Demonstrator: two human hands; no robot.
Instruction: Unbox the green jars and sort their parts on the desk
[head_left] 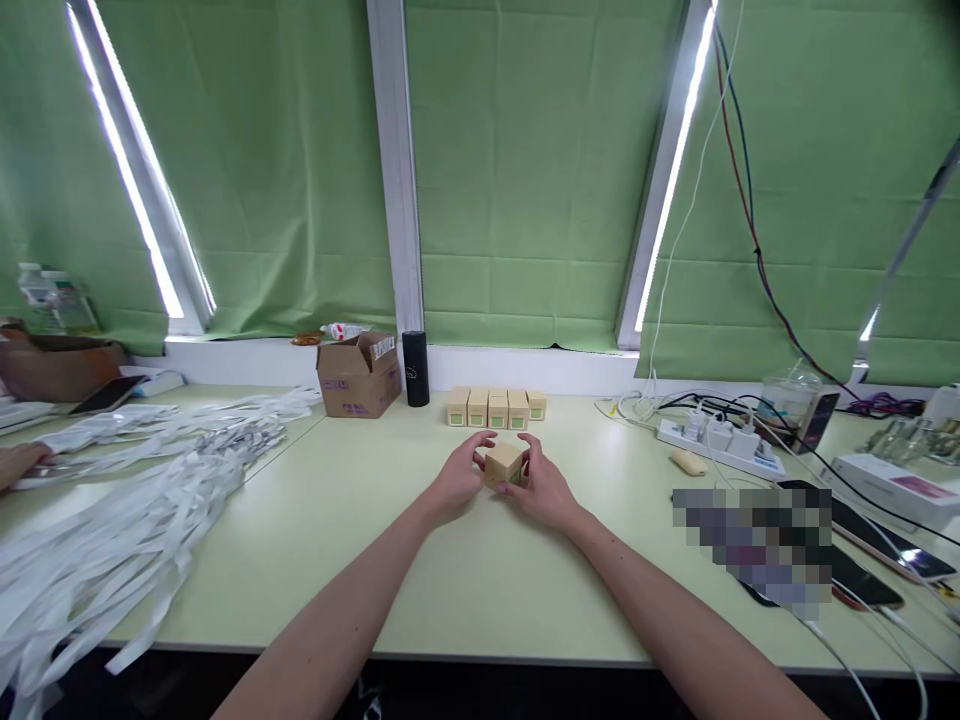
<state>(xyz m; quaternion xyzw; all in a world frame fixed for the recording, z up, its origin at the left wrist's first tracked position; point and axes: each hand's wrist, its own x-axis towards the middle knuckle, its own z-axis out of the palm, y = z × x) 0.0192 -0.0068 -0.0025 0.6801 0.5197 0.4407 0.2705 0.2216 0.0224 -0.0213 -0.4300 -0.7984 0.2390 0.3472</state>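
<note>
Between my two hands, at the middle of the table, is a small brown cardboard box. My left hand has its fingers bent at the box's left side. On the other side, my right hand curls its fingers and thumb against the box's right side and lower front. Just behind it stands a row of several similar small boxes, with pale green labels facing me.
White ribbons cover the left, where another person's hand reaches in. An open carton and a black cylinder stand at the back. Rightward lie a power strip, cables, phones and a white box.
</note>
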